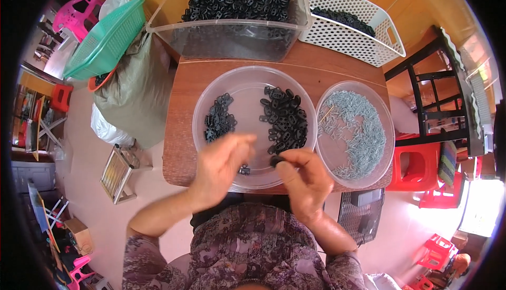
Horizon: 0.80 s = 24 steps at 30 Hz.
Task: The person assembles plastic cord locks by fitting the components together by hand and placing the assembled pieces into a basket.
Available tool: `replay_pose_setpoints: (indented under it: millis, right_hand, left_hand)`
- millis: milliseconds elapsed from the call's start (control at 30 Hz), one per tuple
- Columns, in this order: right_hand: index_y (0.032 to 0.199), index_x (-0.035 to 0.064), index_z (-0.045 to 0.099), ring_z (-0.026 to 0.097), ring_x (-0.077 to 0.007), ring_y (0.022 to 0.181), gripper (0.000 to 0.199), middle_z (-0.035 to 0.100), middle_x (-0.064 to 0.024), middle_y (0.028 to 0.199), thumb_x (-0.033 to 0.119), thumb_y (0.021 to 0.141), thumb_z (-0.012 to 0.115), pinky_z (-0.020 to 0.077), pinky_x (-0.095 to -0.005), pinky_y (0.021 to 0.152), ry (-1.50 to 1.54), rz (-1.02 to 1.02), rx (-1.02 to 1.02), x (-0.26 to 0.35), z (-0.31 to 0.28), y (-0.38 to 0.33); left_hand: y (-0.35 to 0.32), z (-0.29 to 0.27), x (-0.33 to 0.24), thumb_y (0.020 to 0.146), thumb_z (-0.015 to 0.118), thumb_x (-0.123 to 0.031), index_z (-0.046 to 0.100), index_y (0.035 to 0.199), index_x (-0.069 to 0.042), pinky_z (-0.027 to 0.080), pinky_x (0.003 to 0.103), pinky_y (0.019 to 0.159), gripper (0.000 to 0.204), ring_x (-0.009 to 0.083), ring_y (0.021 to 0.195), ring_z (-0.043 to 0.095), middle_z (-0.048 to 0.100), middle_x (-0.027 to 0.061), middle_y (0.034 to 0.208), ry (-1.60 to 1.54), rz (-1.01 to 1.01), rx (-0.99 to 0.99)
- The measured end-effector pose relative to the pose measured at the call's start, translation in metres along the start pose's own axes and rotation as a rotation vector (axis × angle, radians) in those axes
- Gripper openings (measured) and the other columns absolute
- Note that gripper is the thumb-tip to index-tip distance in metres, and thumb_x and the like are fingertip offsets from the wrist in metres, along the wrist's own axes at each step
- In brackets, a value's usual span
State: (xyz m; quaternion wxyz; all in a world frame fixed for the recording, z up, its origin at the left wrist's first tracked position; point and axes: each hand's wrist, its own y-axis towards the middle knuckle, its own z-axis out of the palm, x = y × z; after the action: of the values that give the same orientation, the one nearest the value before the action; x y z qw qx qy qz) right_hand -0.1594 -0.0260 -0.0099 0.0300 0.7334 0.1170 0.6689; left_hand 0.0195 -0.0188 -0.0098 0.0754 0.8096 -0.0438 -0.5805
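Observation:
My right hand (307, 182) pinches a small black oval plastic piece (275, 161) between thumb and fingertips over the near rim of a round clear tub (247, 75). My left hand (222, 166) is a short way to its left, over the same tub; its fingers are smeared by motion, and whether they hold anything is hidden. Inside the tub lie a heap of black oval pieces (286, 119) on the right and a smaller heap of flat black pieces (220, 116) on the left. Under the left hand a few loose pieces (244, 170) show near the rim.
A second round tub (322, 169) of small silvery pins (363, 137) stands at the right. At the back are a clear bin (226, 40) full of black pieces and a white perforated basket (348, 47). The wooden table (179, 148) ends close to my body.

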Motion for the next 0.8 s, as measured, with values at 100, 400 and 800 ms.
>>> replay_pose_setpoints:
  millis: [100, 400, 800]
  right_hand:
    - [0.097, -0.004, 0.059, 0.055, -0.0095, 0.081, 0.017, 0.061, -0.0048, 0.092, 0.0, 0.081, 0.062, 0.0444, -0.0221, 0.074, 0.016, 0.202, -0.054, 0.016, -0.02, 0.018]
    - [0.088, -0.002, 0.065, 0.054, -0.0064, 0.07, 0.014, 0.062, -0.002, 0.075, 0.006, 0.076, 0.066, 0.0436, -0.0218, 0.062, -0.223, -0.019, -0.15, 0.023, -0.064, 0.112]
    - [0.082, 0.0006, 0.067, 0.064, -0.0344, 0.073, 0.021, 0.065, -0.0198, 0.075, 0.016, 0.071, 0.061, 0.0485, -0.0404, 0.07, -0.942, -0.38, -0.31, -0.009, -0.114, 0.328]
  left_hand:
    - [0.057, -0.007, 0.024, 0.086, 0.05, 0.0, 0.057, 0.107, -0.001, 0.046, 0.032, 0.072, 0.022, 0.0234, 0.083, 0.059, 0.06, 0.0107, 0.093, 0.364, 0.224, 0.061]
    - [0.111, 0.019, 0.053, 0.074, 0.044, 0.012, 0.059, 0.1, 0.0, 0.046, 0.038, 0.074, 0.033, 0.0319, 0.084, 0.056, 0.057, 0.0144, 0.092, 0.443, 0.272, 0.24]
    - [0.093, -0.011, 0.048, 0.073, 0.053, 0.005, 0.061, 0.099, -0.005, 0.048, 0.038, 0.068, 0.029, 0.0293, 0.077, 0.061, 0.062, 0.0148, 0.084, 0.251, -0.056, 0.285]
